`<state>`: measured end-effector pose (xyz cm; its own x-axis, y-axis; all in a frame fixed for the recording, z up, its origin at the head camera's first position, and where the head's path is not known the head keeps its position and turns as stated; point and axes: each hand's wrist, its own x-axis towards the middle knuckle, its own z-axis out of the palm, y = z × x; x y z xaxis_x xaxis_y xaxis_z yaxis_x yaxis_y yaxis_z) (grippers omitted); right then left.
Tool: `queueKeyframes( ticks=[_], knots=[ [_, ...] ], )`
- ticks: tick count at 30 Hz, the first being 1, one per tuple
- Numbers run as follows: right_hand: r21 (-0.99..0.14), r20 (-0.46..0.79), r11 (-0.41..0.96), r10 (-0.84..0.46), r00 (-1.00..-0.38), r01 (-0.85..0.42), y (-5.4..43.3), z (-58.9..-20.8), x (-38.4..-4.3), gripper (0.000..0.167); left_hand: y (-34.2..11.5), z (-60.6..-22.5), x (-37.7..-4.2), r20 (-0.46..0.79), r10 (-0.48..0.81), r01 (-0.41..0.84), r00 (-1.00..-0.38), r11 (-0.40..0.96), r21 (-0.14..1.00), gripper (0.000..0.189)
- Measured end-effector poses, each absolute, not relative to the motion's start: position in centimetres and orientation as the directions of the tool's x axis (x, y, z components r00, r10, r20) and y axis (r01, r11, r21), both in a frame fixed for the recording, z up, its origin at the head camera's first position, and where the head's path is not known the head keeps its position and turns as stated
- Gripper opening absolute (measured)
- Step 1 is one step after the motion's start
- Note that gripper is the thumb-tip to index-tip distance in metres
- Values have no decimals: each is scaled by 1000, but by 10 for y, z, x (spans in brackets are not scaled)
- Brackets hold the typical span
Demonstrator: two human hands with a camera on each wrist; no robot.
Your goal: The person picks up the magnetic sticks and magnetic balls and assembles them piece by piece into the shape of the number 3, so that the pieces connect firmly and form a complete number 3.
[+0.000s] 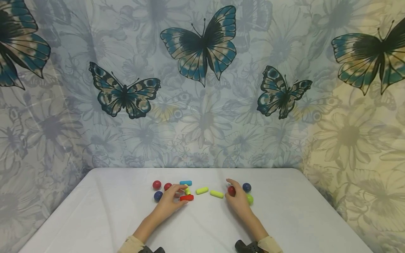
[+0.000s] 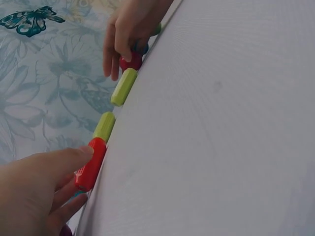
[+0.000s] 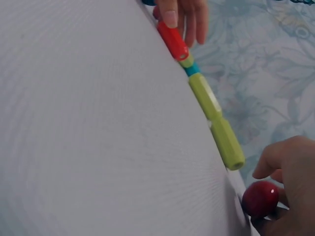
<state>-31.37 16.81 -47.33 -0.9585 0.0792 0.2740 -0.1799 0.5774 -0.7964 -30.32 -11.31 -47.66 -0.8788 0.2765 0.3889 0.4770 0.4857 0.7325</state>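
Observation:
My left hand rests low over the table, thumb and fingers spread around a red stick. In the left wrist view the thumb overlaps the stick's near end; whether it touches is unclear. A short yellow-green stick lies just behind it, partly under the fingers. On the right, my right hand curves loosely about a red ball, index finger apart from it and thumb close beside it. Two yellow-green sticks, one left and one right, lie between the hands.
Beyond the left fingers lies a blue stick. Red balls and a dark blue ball sit left of that hand. Beside the right hand are another dark blue ball and a green ball. A butterfly-print cloth hangs behind the white table.

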Motion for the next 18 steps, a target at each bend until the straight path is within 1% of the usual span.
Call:
queueKeyframes(
  ticks=[9,14,18],
  knots=[
    [-772,297,609,95,-950,-181,170,-475,-313,55,-114,-484,-307,395,266,476,-880,473,742,35],
    [-790,308,580,96,-947,-199,170,-475,-312,53,-114,-487,-309,407,241,472,-881,483,738,28],
    [-800,314,562,95,-944,-209,170,-475,-314,50,-114,-488,-309,415,227,471,-881,504,724,27]
  ],
)
